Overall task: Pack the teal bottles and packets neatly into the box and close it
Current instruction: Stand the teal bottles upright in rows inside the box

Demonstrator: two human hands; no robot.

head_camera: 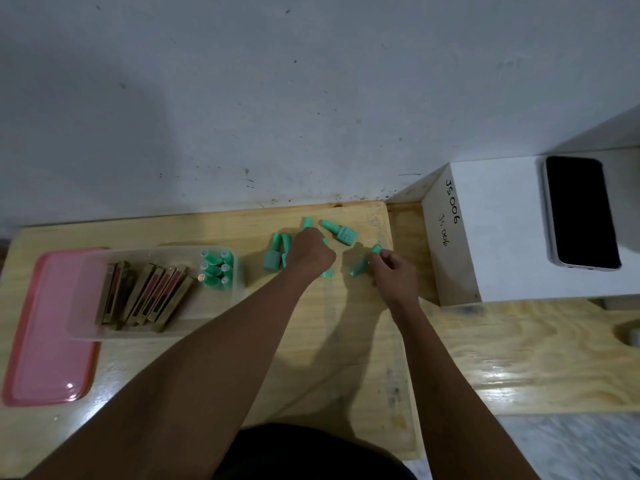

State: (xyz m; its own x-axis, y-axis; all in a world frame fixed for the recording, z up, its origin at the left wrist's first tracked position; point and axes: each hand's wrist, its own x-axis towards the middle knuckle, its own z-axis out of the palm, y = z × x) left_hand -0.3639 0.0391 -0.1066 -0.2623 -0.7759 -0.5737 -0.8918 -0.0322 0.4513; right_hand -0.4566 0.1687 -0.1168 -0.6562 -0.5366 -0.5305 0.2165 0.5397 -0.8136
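Observation:
A clear plastic box (86, 327) sits at the left of the wooden table, with several gold-and-pink packets (149, 296) and several teal bottles (216, 270) packed at its right end. Loose teal bottles lie on the table: two (275, 254) left of my left hand and one (341, 232) beyond it. My left hand (311, 252) is closed over teal bottles; one tip (307, 222) shows above it. My right hand (393, 271) pinches a teal bottle (363, 263) by its side.
The box's pink lid (48, 327) lies flat under and left of the box. A white wooden block (498, 230) marked JS006 stands at the right with a black phone (580, 213) on top. A grey wall runs behind the table.

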